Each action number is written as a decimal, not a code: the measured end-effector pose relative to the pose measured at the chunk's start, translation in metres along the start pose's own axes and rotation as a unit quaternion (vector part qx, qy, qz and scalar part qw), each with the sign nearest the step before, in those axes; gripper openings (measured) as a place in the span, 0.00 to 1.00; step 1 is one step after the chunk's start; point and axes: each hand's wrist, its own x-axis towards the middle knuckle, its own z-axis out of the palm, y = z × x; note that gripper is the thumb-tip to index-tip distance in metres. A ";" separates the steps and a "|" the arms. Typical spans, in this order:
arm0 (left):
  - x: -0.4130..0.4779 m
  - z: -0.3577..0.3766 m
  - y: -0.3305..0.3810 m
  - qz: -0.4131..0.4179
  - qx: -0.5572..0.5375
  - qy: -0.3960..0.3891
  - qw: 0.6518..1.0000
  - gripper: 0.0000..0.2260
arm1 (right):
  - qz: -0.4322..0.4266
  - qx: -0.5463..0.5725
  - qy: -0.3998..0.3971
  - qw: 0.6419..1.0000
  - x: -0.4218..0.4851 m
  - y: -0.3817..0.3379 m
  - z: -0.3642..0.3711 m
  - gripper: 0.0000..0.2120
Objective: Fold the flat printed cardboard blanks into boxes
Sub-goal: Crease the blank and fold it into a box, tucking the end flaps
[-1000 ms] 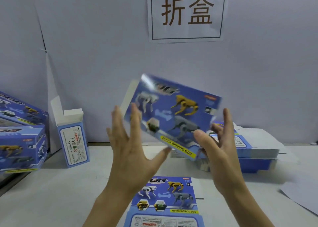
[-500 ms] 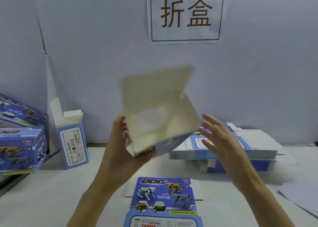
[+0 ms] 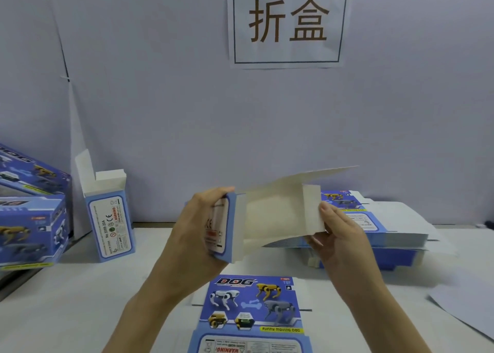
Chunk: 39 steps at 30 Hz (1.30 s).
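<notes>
Far left, 2 finished boxes (image 3: 29,219) lie stacked at the bench (image 3: 80,299) edge. Just beside them 1 upright box (image 3: 109,219) stands w/ its top flaps open.

The left hand (image 3: 197,235) holds the half-formed box (image 3: 267,219) in the air above the bench, fingers (image 3: 213,195) curled over the top of its blue end panel. The white inside faces the camera & the long lid panel is raised at the back. The right hand (image 3: 344,240) pinches the small white side flap (image 3: 311,208), thumb on its front face.

Step in hand, prob.: tuck that flap in. To do it well:
- Keep the left grip firm so the tube holds square.
- Bend the flap right on its crease, not mid-panel.
- Then bring the lid over.

The card looks thin, so it'd likely crumple if forced.

Below the hands, 1 flat blank (image 3: 254,307) lies printed side up on the bench. At right sits the stack of blanks (image 3: 387,227), w/ a loose grey sheet (image 3: 467,307) beyond.
</notes>
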 end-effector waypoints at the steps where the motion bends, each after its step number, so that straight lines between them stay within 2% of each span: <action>1: 0.001 0.001 0.000 0.003 -0.001 0.002 1.000 0.43 | 0.029 0.023 0.021 0.999 0.000 0.002 0.002 0.07; 3: 0.001 0.002 0.003 -0.003 -0.015 0.005 1.000 0.43 | 0.106 0.052 0.028 0.993 0.000 0.004 0.004 0.06; 5: 0.002 0.002 0.007 -0.014 -0.040 0.009 0.999 0.42 | 0.186 0.058 -0.001 0.981 -0.003 0.000 0.004 0.05; 7: 0.002 0.003 0.012 -0.026 -0.062 0.023 0.997 0.40 | 0.212 0.057 -0.027 0.975 -0.004 -0.008 0.002 0.05; 11: 0.005 0.013 0.022 -0.088 -0.067 0.002 0.994 0.46 | 0.127 0.075 0.006 0.989 -0.002 -0.020 0.001 0.07; 13: 0.002 0.016 0.029 -0.141 -0.088 -0.021 0.986 0.50 | 0.061 0.069 0.033 0.995 -0.002 -0.020 0.002 0.07; 15: 0.002 0.012 0.038 -0.204 -0.117 -0.028 0.972 0.50 | 0.006 0.050 0.041 0.998 -0.003 -0.017 0.002 0.08; 17: 0.005 0.008 0.040 -0.244 -0.154 0.008 0.957 0.45 | -0.034 0.029 0.034 0.998 -0.006 -0.015 0.004 0.08; 20: 0.011 0.001 0.037 -0.275 -0.180 0.072 0.942 0.21 | -0.072 0.004 0.008 0.997 -0.008 -0.015 0.007 0.09; 21: 0.011 -0.001 0.034 -0.290 -0.201 0.083 0.932 0.16 | -0.075 0.004 -0.004 0.997 -0.009 -0.015 0.008 0.10; 24: 0.012 -0.008 0.027 -0.338 -0.321 0.115 0.877 0.10 | -0.043 0.021 -0.029 0.998 -0.010 -0.017 0.009 0.12; 25: 0.012 -0.010 0.024 -0.360 -0.366 0.121 0.849 0.08 | -0.025 0.032 -0.027 0.999 -0.009 -0.018 0.009 0.12; 27: 0.012 -0.013 0.019 -0.389 -0.494 0.112 0.769 0.06 | 0.024 0.061 -0.013 0.998 -0.008 -0.017 0.010 0.10; 28: 0.014 -0.013 0.019 -0.392 -0.556 0.097 0.726 0.08 | 0.057 0.085 -0.005 0.995 -0.007 -0.014 0.011 0.08; 29: 0.014 -0.012 0.019 -0.398 -0.597 0.080 0.692 0.14 | 0.093 0.112 0.006 0.989 -0.007 -0.011 0.013 0.07; 30: 0.014 -0.010 0.020 -0.410 -0.615 0.066 0.670 0.18 | 0.128 0.131 0.024 0.983 -0.007 -0.007 0.013 0.08; 31: 0.013 -0.007 0.021 -0.425 -0.616 0.055 0.661 0.17 | 0.157 0.138 0.046 0.977 -0.007 -0.003 0.012 0.08; 33: 0.012 -0.001 0.023 -0.443 -0.608 0.054 0.657 0.07 | 0.192 0.138 0.078 0.969 -0.007 0.001 0.009 0.07; 36: 0.012 0.001 0.018 -0.431 -0.607 0.132 0.655 0.11 | 0.195 0.166 0.085 0.963 -0.008 0.002 0.009 0.06; 37: 0.012 -0.001 0.018 -0.400 -0.607 0.154 0.669 0.14 | 0.191 0.183 0.087 0.960 -0.009 0.001 0.011 0.06; 38: 0.012 -0.004 0.019 -0.360 -0.587 0.158 0.708 0.18 | 0.185 0.199 0.090 0.958 -0.009 0.001 0.014 0.05; 39: 0.011 -0.005 0.019 -0.325 -0.528 0.141 0.772 0.25 | 0.178 0.210 0.089 0.957 -0.011 0.000 0.017 0.05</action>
